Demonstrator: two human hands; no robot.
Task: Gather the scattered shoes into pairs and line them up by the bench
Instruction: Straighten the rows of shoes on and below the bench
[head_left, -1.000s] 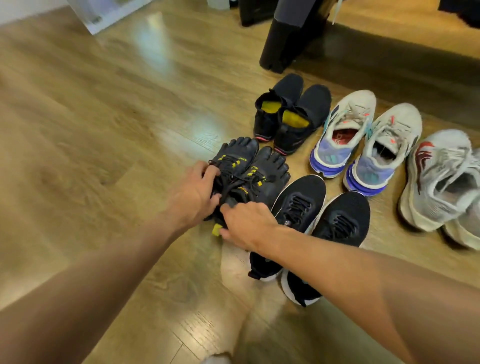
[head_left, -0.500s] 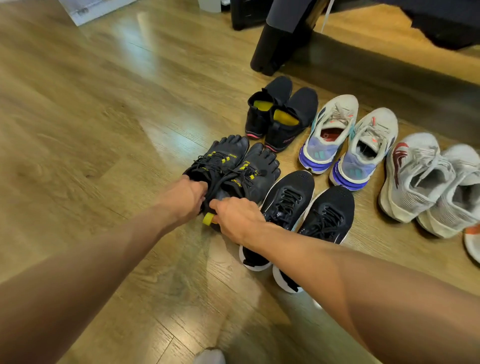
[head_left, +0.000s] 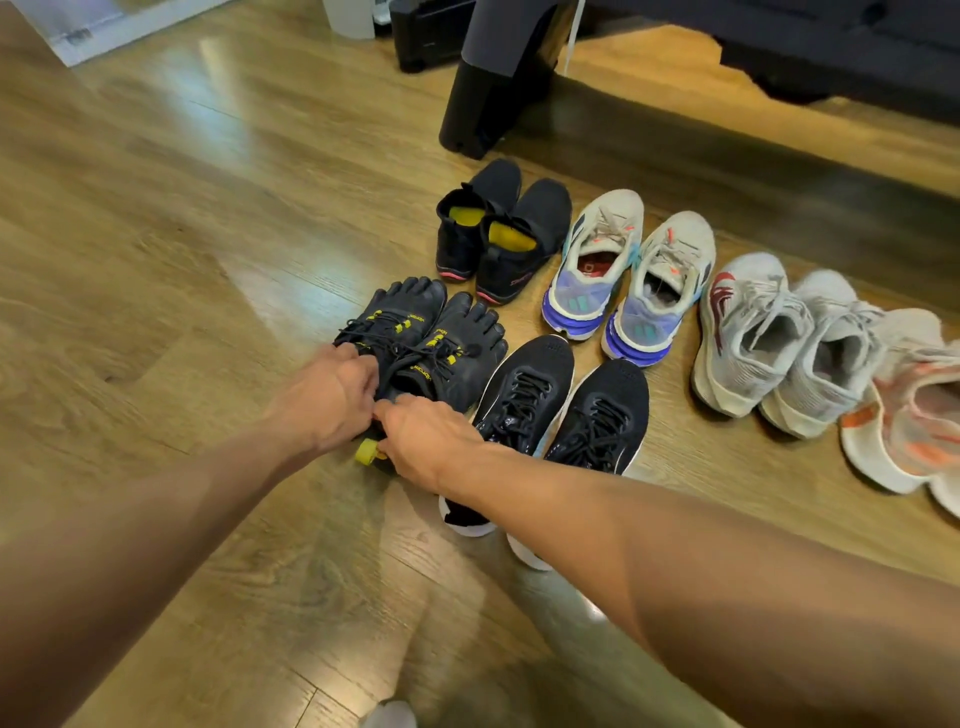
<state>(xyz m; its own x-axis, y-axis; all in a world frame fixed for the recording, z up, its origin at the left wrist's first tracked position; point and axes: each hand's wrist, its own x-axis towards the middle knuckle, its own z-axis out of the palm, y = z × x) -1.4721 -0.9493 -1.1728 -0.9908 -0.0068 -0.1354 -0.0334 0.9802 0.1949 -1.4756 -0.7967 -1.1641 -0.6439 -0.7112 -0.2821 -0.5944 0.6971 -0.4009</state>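
Observation:
A pair of black toe shoes with yellow lace tabs (head_left: 431, 332) sits side by side on the wood floor. My left hand (head_left: 332, 395) grips the heel of the left toe shoe. My right hand (head_left: 426, 441) grips the heel of the right toe shoe, next to a yellow pull tab (head_left: 367, 451). Right of them lies a black knit sneaker pair (head_left: 566, 395), partly under my right forearm. Behind stand a black pair with yellow insoles (head_left: 498, 228), a white and purple pair (head_left: 623, 280) and a grey pair with red marks (head_left: 779, 338). The dark bench (head_left: 831, 47) stands behind.
A white and orange shoe (head_left: 904, 415) lies at the right edge. The bench's black leg (head_left: 483, 98) stands just beyond the shoes. A black box (head_left: 426, 31) and a white panel (head_left: 104, 26) are at the back. Bare wood floor (head_left: 156, 234) spreads to the left.
The view has shifted, so the shoes sit a little further left and the orange shoe shows more. Both hands stay on the heels of the toe shoes.

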